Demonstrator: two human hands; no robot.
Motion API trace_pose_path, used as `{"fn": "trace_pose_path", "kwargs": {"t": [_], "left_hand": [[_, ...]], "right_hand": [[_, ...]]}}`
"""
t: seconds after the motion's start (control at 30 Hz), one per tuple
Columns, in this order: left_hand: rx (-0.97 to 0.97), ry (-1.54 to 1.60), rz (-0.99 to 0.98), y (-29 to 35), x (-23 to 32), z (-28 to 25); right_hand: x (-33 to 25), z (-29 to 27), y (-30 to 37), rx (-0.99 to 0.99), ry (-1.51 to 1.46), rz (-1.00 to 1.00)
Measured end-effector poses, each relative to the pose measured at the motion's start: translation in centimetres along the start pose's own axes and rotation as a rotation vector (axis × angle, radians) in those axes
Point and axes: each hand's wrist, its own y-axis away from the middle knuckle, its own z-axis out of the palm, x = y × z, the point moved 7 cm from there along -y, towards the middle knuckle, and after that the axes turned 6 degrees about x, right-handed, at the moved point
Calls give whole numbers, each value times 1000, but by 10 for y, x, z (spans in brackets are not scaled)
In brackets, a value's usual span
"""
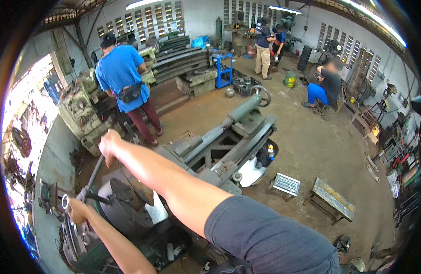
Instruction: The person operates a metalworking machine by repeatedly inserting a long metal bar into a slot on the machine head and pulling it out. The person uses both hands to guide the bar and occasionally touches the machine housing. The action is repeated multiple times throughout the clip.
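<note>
Both hands are well apart and each is closed on a tool at a large lathe. The left hand (77, 211), low at the left of the view, is clenched around the handle of a dark chuck key (97, 197) whose shaft points toward the round grey lathe chuck (123, 201). A metal ring (65, 201) shows just beside the knuckles. The right hand (109, 145), higher up with the arm stretched across the view, is wrapped over the top end of a long steel bar (92, 176) that slants down toward the chuck. Beyond the chuck the lathe bed (228, 146) runs away to a green tailstock (242, 109) with a handwheel (261, 95). A person in a blue shirt (121, 73) stands at another machine behind, and a low metal stool (333, 198) sits on the concrete floor at the right.
</note>
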Motion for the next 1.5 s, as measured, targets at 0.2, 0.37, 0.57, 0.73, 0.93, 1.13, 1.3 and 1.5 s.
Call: {"fn": "trace_pose_path", "kwargs": {"t": [0.2,0.37,0.57,0.73,0.93,1.13,1.3,1.5], "left_hand": [[-34,-206,76,-32,8,13],[-119,-163,-11,-34,6,2],[-69,-340,159,-53,14,5],[-73,-474,299,-76,17,30],[-135,-421,325,-79,27,60],[-319,-169,143,-67,27,86],[-329,-181,141,-63,29,93],[-239,-314,410,-41,41,57]], "right_hand": [[2,8,-15,183,-178,138],[-6,12,-18,227,-131,127],[-7,8,-15,295,-150,135],[-5,17,-24,301,-173,163],[3,25,-28,300,-194,246],[9,28,-21,345,-175,336],[4,29,0,333,-174,370],[0,11,34,250,-150,272]]}}
